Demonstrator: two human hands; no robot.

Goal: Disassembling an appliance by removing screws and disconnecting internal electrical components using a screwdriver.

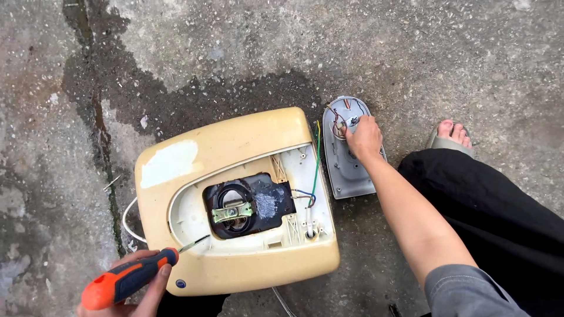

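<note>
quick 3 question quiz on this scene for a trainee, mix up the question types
1. True or false: the left hand holds an orange-handled screwdriver.
2. Where does the right hand rest?
A) on the cream appliance housing
B) on the grey cover panel lying on the concrete floor
C) on the sandal
3. Fill in: the green wire runs from the open housing toward the ____ panel.

Key: 1 true; 2 B; 3 grey
</note>
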